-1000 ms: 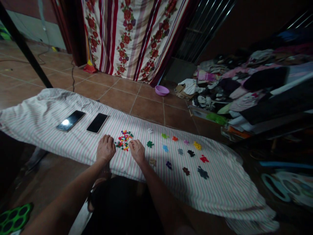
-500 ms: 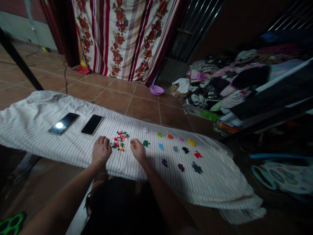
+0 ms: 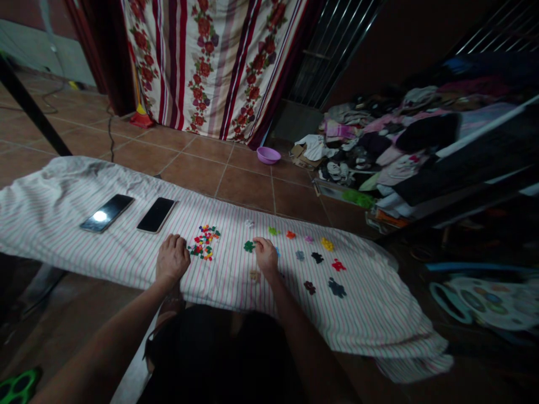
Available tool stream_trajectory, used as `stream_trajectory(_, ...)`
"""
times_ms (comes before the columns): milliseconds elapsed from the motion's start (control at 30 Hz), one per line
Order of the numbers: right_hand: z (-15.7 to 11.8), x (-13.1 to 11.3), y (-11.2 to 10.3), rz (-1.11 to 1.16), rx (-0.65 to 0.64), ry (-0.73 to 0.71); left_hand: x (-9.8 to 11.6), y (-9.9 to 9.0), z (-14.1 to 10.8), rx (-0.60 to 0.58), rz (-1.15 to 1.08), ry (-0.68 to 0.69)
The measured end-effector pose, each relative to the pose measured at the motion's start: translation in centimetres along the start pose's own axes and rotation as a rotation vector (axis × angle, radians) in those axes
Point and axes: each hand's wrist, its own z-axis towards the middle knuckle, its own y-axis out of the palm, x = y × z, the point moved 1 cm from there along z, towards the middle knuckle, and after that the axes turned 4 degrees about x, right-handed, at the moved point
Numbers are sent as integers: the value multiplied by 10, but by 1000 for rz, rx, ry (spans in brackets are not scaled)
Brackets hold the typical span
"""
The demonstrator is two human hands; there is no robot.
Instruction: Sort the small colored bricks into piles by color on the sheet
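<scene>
My left hand (image 3: 173,257) lies on the striped cloth with its fingers stretched loosely forward. Just right of its fingertips is a mixed heap of small colourful pieces (image 3: 204,243). My right hand (image 3: 266,257) has its fingers pinched together beside a small green pile (image 3: 249,247). Whatever the pinch may hold is too small to make out. This hand partly covers a light blue pile (image 3: 277,252). A tan pile (image 3: 254,275) sits nearer to me, left of my right wrist. Grey pieces (image 3: 300,256) and black pieces (image 3: 317,257) lie farther right.
Two phones (image 3: 108,213) (image 3: 157,215) rest on the cloth at left. More single-colour piles, among them yellow (image 3: 327,244), red (image 3: 338,265) and dark grey (image 3: 337,288), spread over the right side. Beyond the cloth, a purple basin (image 3: 268,155) stands on the tiled floor near heaped clothes (image 3: 379,140).
My right hand has moved right, from beside the mixed heap to the far side of the green pile, uncovering the tan pile. My left hand stays by the heap.
</scene>
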Motion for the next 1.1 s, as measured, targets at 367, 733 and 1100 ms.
stream_trajectory(367, -7, 11, 7, 74, -24, -44, 0, 0, 1, 10, -11, 16)
stream_trajectory(733, -13, 17, 11, 63, 8, 13, 0, 0, 1, 0, 0, 19)
stream_trajectory(1100, -12, 14, 15, 53, 37, -41, -2, 2, 0, -1, 59, 39)
